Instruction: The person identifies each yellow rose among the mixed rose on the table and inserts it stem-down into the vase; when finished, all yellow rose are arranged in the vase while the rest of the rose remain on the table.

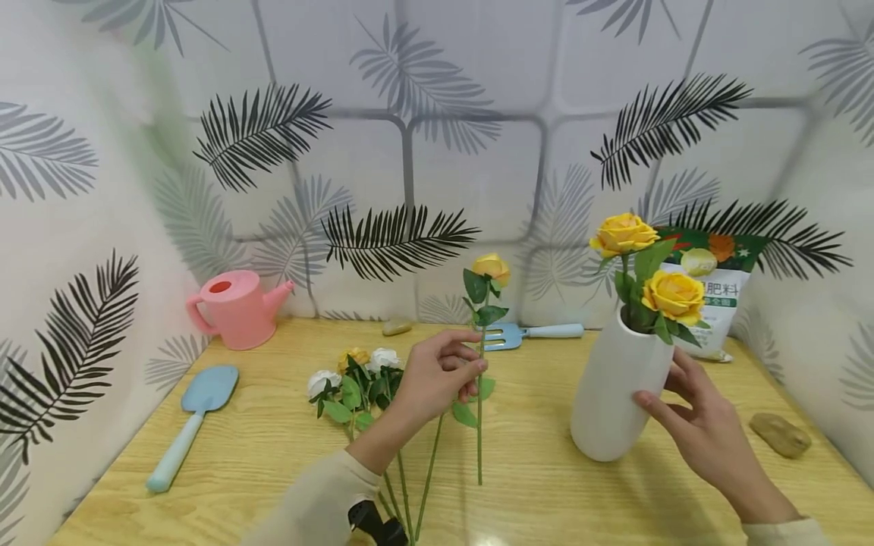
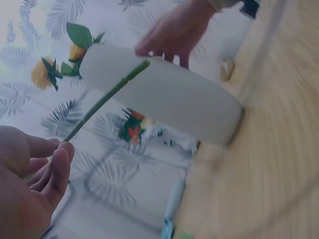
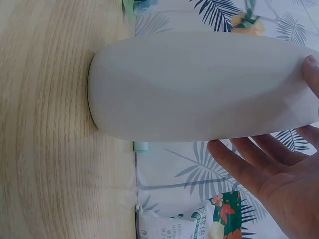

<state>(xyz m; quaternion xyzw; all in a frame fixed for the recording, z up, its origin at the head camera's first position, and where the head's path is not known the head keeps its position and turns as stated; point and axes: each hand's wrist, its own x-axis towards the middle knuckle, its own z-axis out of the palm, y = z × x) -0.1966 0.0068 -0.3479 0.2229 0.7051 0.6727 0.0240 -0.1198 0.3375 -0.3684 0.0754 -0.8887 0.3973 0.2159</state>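
Note:
My left hand [image 1: 471, 369] pinches the green stem of a yellow rose [image 1: 492, 268] and holds it upright above the table, left of the white vase [image 1: 614, 402]. In the left wrist view, the stem [image 2: 107, 97] runs from my left hand [image 2: 52, 162] toward the vase [image 2: 169, 94]. My right hand [image 1: 683, 409] rests against the vase's right side, thumb in front and straight fingers behind. Two yellow roses [image 1: 672, 296] stand in the vase. In the right wrist view, the vase [image 3: 199, 84] fills the frame, with my right hand [image 3: 264, 167] spread beside it.
Several white and yellow flowers [image 1: 355, 379] lie on the wooden table [image 1: 532, 485] by my left hand. A pink watering can [image 1: 235, 307] and a blue trowel [image 1: 194, 413] sit at the left. A blue garden fork [image 1: 529, 332], a fertilizer bag [image 1: 713, 292] and a stone [image 1: 780, 434] are further back and right.

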